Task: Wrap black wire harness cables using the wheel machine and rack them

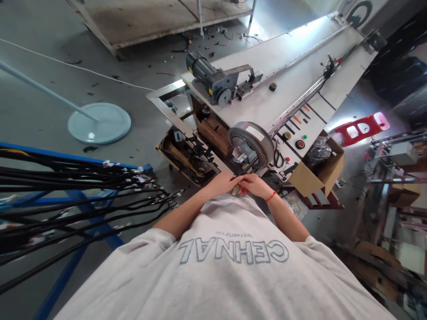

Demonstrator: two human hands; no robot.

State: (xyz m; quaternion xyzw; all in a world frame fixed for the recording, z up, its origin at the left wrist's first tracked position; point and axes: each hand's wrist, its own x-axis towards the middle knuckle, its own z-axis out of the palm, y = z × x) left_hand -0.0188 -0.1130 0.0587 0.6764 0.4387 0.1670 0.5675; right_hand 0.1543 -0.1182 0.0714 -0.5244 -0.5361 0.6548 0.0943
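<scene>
Close to my waist, my left hand (226, 183) and my right hand (252, 183) meet with their fingers curled together. Whatever lies between the fingers is too small and covered to name. A red string bracelet (271, 196) circles my right wrist. Just beyond both hands, at the near end of a long machine table (280, 102), stands a large grey roll of tape or band (267, 146). Scissors with black handles (277, 158) lie beside the roll, to its right.
A motor (202, 69) is mounted on the table's left side. An open cardboard box (308, 180) sits at the right. Bundles of black cables (83, 178) hang on a blue rack (63, 275) at left, near a round stand base (100, 124). Buttons (300, 144) line the table's edge.
</scene>
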